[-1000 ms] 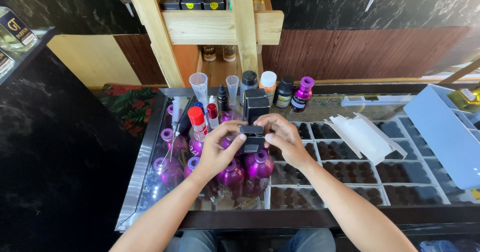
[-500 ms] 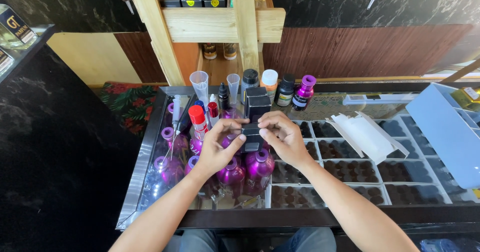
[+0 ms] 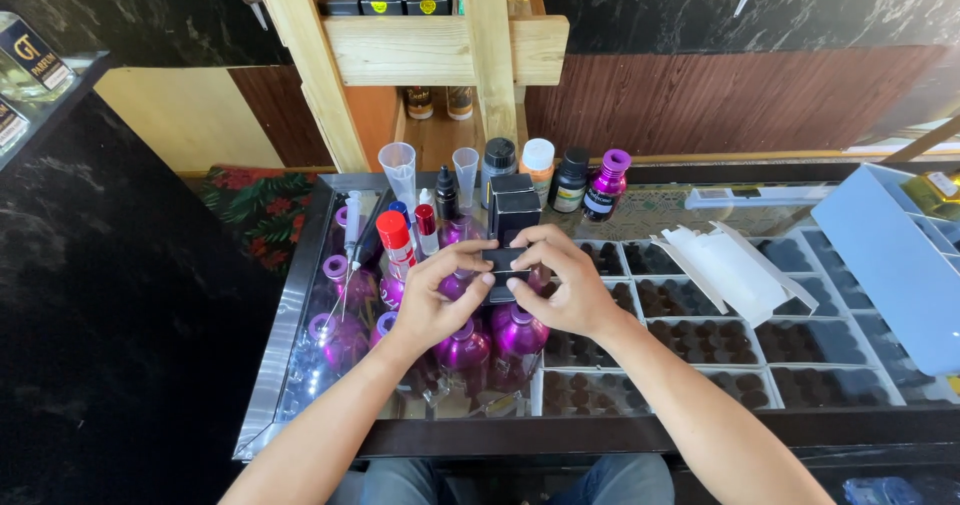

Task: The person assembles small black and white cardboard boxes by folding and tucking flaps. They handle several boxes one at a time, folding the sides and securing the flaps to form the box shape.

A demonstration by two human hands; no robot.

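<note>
Both hands have hardly moved since the earlier frame; they still meet over the middle of the glass counter (image 3: pixel 300 295). My left hand (image 3: pixel 435 300) and right hand (image 3: pixel 565 285) each pinch the small black box (image 3: pixel 503 261) by their fingertips, just above the purple bottles (image 3: pixel 490 335). I think I am closing or opening it, so next needs a gentle, steady pinch.

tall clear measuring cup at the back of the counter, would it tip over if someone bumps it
Probably yes. The clear measuring cup is tall and narrow and looks empty, so likely light and top-heavy. It stands crowded among bottles near the red-capped bottle, so a tip could knock neighbours. The glass counter looks smooth, so it may slide first.
</note>
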